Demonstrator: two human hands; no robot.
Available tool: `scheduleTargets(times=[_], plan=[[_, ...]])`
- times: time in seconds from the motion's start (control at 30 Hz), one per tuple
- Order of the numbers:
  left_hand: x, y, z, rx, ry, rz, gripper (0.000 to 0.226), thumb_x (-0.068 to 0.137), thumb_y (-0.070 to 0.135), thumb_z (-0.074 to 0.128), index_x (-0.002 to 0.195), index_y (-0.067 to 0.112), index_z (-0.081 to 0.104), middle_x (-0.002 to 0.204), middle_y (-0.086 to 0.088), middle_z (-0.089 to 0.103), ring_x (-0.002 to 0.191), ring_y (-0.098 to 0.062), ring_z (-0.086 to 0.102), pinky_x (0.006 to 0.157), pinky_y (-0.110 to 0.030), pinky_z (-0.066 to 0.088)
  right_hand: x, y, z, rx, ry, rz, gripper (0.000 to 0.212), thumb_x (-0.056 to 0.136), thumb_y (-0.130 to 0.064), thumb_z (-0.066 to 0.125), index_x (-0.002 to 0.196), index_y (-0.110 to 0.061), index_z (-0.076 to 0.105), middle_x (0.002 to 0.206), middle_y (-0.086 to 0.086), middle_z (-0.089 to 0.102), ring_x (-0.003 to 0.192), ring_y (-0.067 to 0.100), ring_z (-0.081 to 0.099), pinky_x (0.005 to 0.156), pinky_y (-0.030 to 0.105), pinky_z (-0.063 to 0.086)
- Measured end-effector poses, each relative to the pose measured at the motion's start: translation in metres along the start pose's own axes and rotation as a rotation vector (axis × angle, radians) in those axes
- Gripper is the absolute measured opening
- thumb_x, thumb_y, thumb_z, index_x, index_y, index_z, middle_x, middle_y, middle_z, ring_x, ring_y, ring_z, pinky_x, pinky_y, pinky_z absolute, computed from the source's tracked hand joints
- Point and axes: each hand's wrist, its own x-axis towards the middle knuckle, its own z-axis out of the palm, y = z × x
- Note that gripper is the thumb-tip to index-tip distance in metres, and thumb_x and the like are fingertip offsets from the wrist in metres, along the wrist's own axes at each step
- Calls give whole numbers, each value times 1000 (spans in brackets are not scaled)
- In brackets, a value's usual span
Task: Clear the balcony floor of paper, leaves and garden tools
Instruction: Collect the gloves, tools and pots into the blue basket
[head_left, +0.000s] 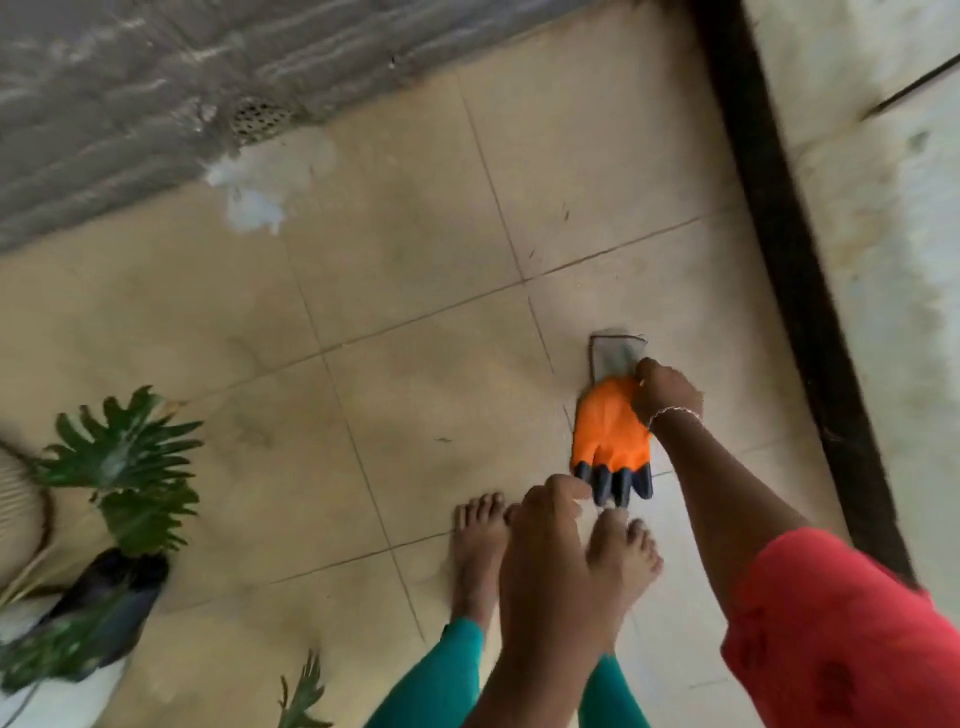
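A person looks down at a tan tiled floor (415, 249). The right hand (667, 389) grips an orange garden glove (610, 436), with its fingers curled round the spot where the orange part meets the grey cuff (615, 356). The cuff points away from the person. The glove's black pointy tips (621, 486) point back toward the person's bare feet (480, 540). The picture does not show whether the glove lies on the floor or is lifted off it. A thin bracelet (675, 413) is on the right wrist, and the right arm has a red sleeve (841, 639). The left hand (545, 545) is just beside the black tips, with its fingers bent. I cannot tell if it touches the glove or holds anything. The legs wear green-blue pants (441, 680). Far up the floor, by a grey wall (104, 104), there is a round drain cover (260, 119). Just below it is a white patch (254, 197), too blurry to say if it is paper or a stain. A tiny dark bit (444, 440) lies on a tile left of the glove. At the left edge, well apart from the hands, a plant with big green leaves (124, 457) stands in a dark pot (109, 597). A black strip (779, 260) runs along the right side of the floor.
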Motion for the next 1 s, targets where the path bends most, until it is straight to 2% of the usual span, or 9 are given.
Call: scheduleTargets(times=[0.1, 0.23, 0.4, 0.47, 0.6, 0.7, 0.8, 0.9, 1.0], plan=[[-1, -18, 3, 258, 76, 83, 45, 80, 50, 36, 105, 21, 59, 97, -2, 62, 88, -21, 60, 77, -36, 52, -45, 8, -12, 171, 20, -28, 25, 85, -10, 50, 109, -9, 57, 114, 20, 57, 105, 36, 56, 78, 35, 42], [-27, -30, -1, 372, 53, 149, 38, 82, 29, 63, 116, 12, 59, 107, -11, 63, 97, -29, 59, 82, -41, 53, -136, 29, -34, 349, 88, -12, 15, 82, -24, 64, 86, -13, 55, 94, 13, 64, 80, 28, 60, 61, 28, 37], [-102, -5, -17, 336, -43, 289, 49, 83, 27, 61, 129, 14, 49, 127, -13, 55, 122, -34, 48, 101, -53, 40, -278, 62, -74, 538, 186, 46, 20, 87, -8, 54, 107, -10, 57, 103, 11, 67, 96, 31, 61, 73, 34, 41], [-138, 18, -19, 251, -56, 316, 56, 77, 38, 56, 126, 10, 51, 121, -13, 58, 117, -29, 51, 103, -48, 40, -334, 77, -91, 622, 222, 75, 25, 89, -4, 50, 112, -10, 56, 99, 5, 66, 91, 24, 60, 70, 30, 38], [-208, 84, -25, 216, -157, 526, 71, 69, 34, 72, 126, -1, 51, 121, -18, 57, 107, -7, 31, 98, 7, 3, -432, 112, -95, 814, 267, 91, 27, 87, -3, 48, 111, -12, 57, 94, 3, 68, 83, 19, 61, 68, 28, 41], [-254, 101, -5, 409, -296, 593, 94, 34, 30, 94, 118, 7, 60, 112, -10, 65, 102, -7, 35, 97, -3, 20, -490, 138, -81, 964, 302, 111, 32, 81, -15, 46, 109, -23, 57, 92, -14, 66, 82, 2, 60, 65, 10, 41], [-296, 86, 39, 377, -443, 545, 61, 48, 32, 82, 99, 42, 49, 101, 2, 67, 94, -15, 60, 75, -16, 45, -537, 175, -56, 1089, 359, 170, 32, 82, -16, 45, 111, -29, 52, 99, -15, 62, 89, -1, 58, 66, 2, 37], [-349, 69, 99, 348, -468, 498, 22, 71, 23, 71, 76, 30, 52, 77, 7, 62, 73, -18, 59, 62, -28, 40, -580, 223, -19, 1127, 428, 229, 26, 81, -21, 39, 98, -38, 48, 99, -9, 63, 93, 14, 59, 65, 10, 35], [-414, 55, 156, 371, -466, 534, 13, 81, 23, 66, 86, 12, 63, 84, -12, 68, 82, -33, 62, 63, -34, 38, -626, 280, 22, 1129, 472, 312, 15, 77, -22, 34, 82, -35, 40, 95, 5, 62, 91, 26, 57, 69, 30, 37]])
